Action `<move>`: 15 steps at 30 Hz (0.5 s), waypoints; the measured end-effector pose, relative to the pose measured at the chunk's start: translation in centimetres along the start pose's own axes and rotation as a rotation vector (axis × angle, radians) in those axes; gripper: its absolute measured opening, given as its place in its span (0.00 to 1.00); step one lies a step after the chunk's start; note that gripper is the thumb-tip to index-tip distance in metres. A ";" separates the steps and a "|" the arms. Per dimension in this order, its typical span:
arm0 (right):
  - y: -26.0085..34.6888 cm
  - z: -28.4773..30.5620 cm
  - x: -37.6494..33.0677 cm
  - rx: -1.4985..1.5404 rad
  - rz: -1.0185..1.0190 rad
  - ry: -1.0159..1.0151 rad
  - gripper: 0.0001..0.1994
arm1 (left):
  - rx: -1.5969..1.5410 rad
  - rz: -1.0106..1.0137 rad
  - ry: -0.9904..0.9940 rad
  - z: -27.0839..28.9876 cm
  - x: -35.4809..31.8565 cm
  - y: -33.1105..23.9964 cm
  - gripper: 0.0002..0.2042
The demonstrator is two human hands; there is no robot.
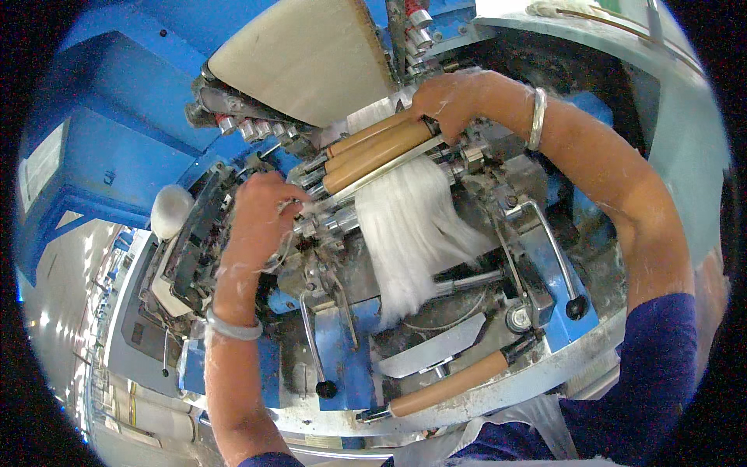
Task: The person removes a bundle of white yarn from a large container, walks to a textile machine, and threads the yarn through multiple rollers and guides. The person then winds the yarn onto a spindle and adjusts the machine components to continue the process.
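Note:
White fibre web [408,226] drapes in strips over the metal rollers of a blue and steel textile machine and hangs toward me. Above it lie tan rollers [381,156] side by side, with a bright metal bar [385,173] along their near side. At their left end is my left hand [264,210], its fingers curled together by the roller mounts; what they pinch, if anything, is too small to tell. My right hand [450,101] reaches over the right ends of the rollers with bent fingers closed there, and its grip is partly hidden. Loose fibres cling to both arms.
Levers with black knobs [576,307] [326,389] stand on either side of the web. A loose tan roller [450,384] lies on the near ledge beside a grey metal plate [433,347]. A cream panel [303,58] rises behind; a white fibre ball [172,212] sits left.

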State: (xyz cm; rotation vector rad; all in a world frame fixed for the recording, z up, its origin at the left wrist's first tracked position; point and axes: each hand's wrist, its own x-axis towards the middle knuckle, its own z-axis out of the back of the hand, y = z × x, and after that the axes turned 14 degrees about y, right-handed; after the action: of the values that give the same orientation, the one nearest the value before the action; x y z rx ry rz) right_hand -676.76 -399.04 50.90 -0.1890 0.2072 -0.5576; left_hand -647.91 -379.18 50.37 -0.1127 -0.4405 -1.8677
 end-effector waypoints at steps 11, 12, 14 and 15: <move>-0.7 -0.8 -0.9 -0.135 0.040 -0.304 0.24 | 0.336 -0.340 0.501 -1.3 5.0 1.7 0.09; -0.7 -0.5 -1.0 -0.145 0.017 -0.335 0.24 | 0.393 -0.354 0.501 -1.4 4.9 1.9 0.08; -0.7 -0.1 -1.3 -0.162 0.009 -0.382 0.24 | 0.394 -0.374 0.506 -1.4 4.7 2.4 0.05; -0.7 -0.1 -1.5 -0.145 0.022 -0.372 0.24 | 0.408 -0.410 0.491 -1.1 4.5 2.6 0.04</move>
State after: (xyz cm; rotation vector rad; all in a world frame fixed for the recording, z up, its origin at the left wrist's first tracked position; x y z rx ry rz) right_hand -678.35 -398.87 51.22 -0.4260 -0.1119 -0.4764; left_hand -646.87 -384.31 51.30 0.7446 -0.5132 -2.0704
